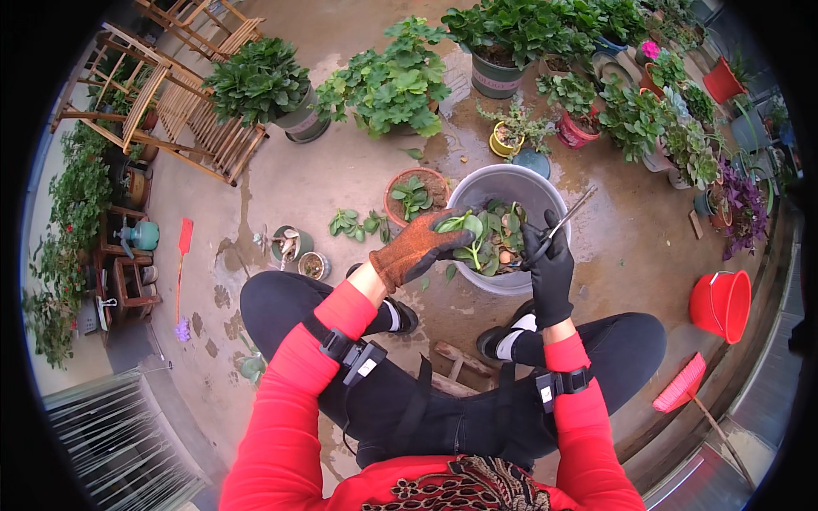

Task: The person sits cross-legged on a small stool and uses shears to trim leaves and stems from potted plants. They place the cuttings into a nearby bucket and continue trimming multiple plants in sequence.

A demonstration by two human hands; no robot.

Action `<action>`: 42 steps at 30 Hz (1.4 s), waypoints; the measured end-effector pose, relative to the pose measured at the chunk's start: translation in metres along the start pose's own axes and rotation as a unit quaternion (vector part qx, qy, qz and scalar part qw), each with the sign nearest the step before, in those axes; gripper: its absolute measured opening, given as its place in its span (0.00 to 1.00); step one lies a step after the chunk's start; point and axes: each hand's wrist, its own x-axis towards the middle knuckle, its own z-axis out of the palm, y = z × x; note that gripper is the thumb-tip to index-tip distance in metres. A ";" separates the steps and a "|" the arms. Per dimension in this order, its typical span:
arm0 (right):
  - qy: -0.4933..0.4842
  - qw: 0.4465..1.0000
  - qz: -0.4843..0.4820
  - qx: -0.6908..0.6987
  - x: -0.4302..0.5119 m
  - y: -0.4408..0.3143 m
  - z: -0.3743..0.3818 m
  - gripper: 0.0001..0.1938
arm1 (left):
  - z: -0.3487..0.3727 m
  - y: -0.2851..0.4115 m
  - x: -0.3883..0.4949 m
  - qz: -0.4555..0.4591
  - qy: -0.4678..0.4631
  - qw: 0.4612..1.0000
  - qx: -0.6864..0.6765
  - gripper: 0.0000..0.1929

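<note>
My left hand [418, 248], in an orange-and-black work glove, grips a green leafy cutting [473, 225] over a grey plastic bucket [482, 185]. Inside the bucket lie loose leaves [491, 257] and what look like eggshell pieces [505, 257]. A pair of scissors [577, 208] is in my right hand [552, 278], which wears a black glove at the bucket's right side. The blades point up and away, beyond the rim; whether they are parted is unclear. Just left of the bucket stands a terracotta-coloured pot [393, 203] with a small leafy plant [412, 195] in soil.
Leafy cuttings [346, 224] lie on the wet floor near a green pot [303, 240] and a small white pot [314, 266]. Potted plants [498, 80] line the far side. A red bucket [721, 305] and a broom [682, 384] are rightward; a bamboo chair [192, 121] stands far left.
</note>
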 end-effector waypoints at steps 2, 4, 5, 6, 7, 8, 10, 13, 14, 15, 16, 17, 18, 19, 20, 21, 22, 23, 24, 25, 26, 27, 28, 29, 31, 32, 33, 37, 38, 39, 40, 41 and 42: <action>-0.014 0.999 0.028 -0.019 -0.001 -0.001 0.000 0.29 | -0.008 0.002 -0.002 0.043 0.042 0.998 0.014 0.27; -0.019 0.999 0.029 -0.002 -0.001 -0.002 0.004 0.28 | -0.014 0.004 -0.003 0.054 0.120 0.991 0.009 0.28; -0.039 0.998 0.042 -0.005 -0.002 -0.003 0.007 0.28 | -0.018 0.005 -0.005 0.054 0.144 0.988 0.030 0.28; -0.057 0.996 0.061 -0.009 -0.004 -0.003 0.009 0.28 | -0.020 0.005 -0.007 0.046 0.169 0.983 0.047 0.28; -0.072 0.994 0.081 -0.014 -0.006 -0.003 0.011 0.29 | -0.019 0.004 -0.008 0.028 0.196 0.978 0.066 0.28; -0.105 0.990 0.093 -0.004 -0.011 -0.001 0.016 0.30 | -0.017 0.003 -0.008 0.036 0.198 0.978 0.053 0.28; -0.145 0.987 0.071 0.008 -0.019 0.006 0.030 0.36 | -0.006 -0.002 -0.005 0.049 0.202 0.978 0.004 0.28; -0.130 0.991 0.010 0.006 -0.027 0.018 0.049 0.42 | 0.016 -0.012 -0.001 0.080 0.193 0.976 -0.054 0.27; -0.109 0.983 -0.101 -0.104 -0.023 0.020 0.051 0.44 | 0.024 -0.015 0.001 0.103 0.182 0.976 -0.064 0.27; -0.100 0.989 -0.073 -0.077 -0.024 0.021 0.051 0.43 | 0.029 -0.017 0.002 0.127 0.172 0.974 -0.074 0.26; -0.092 0.994 -0.045 -0.050 -0.024 0.022 0.052 0.43 | 0.034 -0.019 0.002 0.123 0.171 0.974 -0.085 0.25; -0.081 0.996 -0.025 -0.013 -0.024 0.021 0.051 0.43 | 0.039 -0.021 0.002 0.126 0.173 0.975 -0.065 0.25; -0.070 0.997 -0.043 0.009 -0.024 0.021 0.051 0.40 | 0.044 -0.024 0.002 0.136 0.177 0.974 -0.050 0.24; -0.064 0.997 -0.029 -0.042 -0.024 0.019 0.050 0.39 | 0.046 -0.026 0.001 0.137 0.183 0.973 -0.033 0.24; -0.069 0.994 -0.025 -0.086 -0.025 0.018 0.047 0.38 | 0.047 -0.027 0.000 0.139 0.181 0.973 -0.024 0.24; -0.074 0.990 -0.014 -0.121 -0.026 0.015 0.045 0.38 | 0.046 -0.029 0.000 0.148 0.193 0.970 -0.023 0.24; -0.071 0.986 -0.029 -0.146 -0.027 0.014 0.044 0.36 | 0.044 -0.029 0.000 0.148 0.203 0.968 -0.021 0.24; -0.082 0.982 -0.039 -0.168 -0.027 0.013 0.043 0.35 | 0.042 -0.030 -0.001 0.149 0.213 0.966 -0.018 0.23; -0.088 0.979 -0.031 -0.182 -0.028 0.011 0.041 0.35 | 0.040 -0.031 -0.001 0.136 0.223 0.965 -0.035 0.23; -0.092 0.977 -0.014 -0.193 -0.027 0.010 0.039 0.35 | 0.038 -0.032 -0.002 0.126 0.221 0.967 -0.032 0.23; -0.092 0.965 -0.056 -0.238 -0.026 0.010 0.038 0.34 | 0.037 -0.034 -0.002 0.127 0.217 0.967 -0.037 0.24; -0.116 0.960 -0.042 -0.253 -0.025 0.010 0.036 0.33 | 0.035 -0.035 -0.003 0.127 0.211 0.968 -0.042 0.24; -0.140 0.953 -0.018 -0.267 -0.025 0.010 0.033 0.33 | 0.032 -0.035 -0.002 0.111 0.246 0.963 0.028 0.24; -0.165 0.947 0.008 -0.275 -0.024 0.010 0.030 0.33 | 0.026 -0.036 -0.001 0.147 0.270 0.951 0.023 0.24; -0.151 0.935 -0.019 -0.319 -0.023 0.013 0.028 0.33 | 0.004 -0.034 0.003 0.184 0.315 0.931 0.010 0.24; -0.143 0.934 -0.015 -0.326 -0.022 0.014 0.025 0.34 | -0.013 -0.032 0.006 0.193 0.337 0.921 0.016 0.24; -0.136 0.933 -0.001 -0.332 -0.020 0.016 0.022 0.34 | -0.029 -0.033 0.010 0.183 0.352 0.918 -0.020 0.22; -0.104 0.927 -0.066 -0.354 -0.009 0.023 0.011 0.35 | -0.078 -0.061 0.041 0.176 0.420 0.888 -0.058 0.20; -0.100 0.920 -0.073 -0.371 -0.008 0.025 0.010 0.36 | -0.086 -0.071 0.053 0.168 0.441 0.881 -0.040 0.20; -0.105 0.918 -0.073 -0.376 -0.007 0.027 0.009 0.36 | -0.093 -0.081 0.065 0.170 0.442 0.881 -0.002 0.21; -0.102 0.917 -0.086 -0.376 -0.007 0.028 0.008 0.37 | -0.099 -0.091 0.077 0.166 0.445 0.879 0.036 0.22; -0.102 0.916 -0.113 -0.371 -0.008 0.030 0.007 0.37 | -0.103 -0.099 0.088 0.134 0.453 0.878 0.074 0.22; -0.111 0.920 -0.085 -0.367 -0.009 0.031 0.006 0.38 | -0.106 -0.106 0.097 0.120 0.449 0.872 0.153 0.25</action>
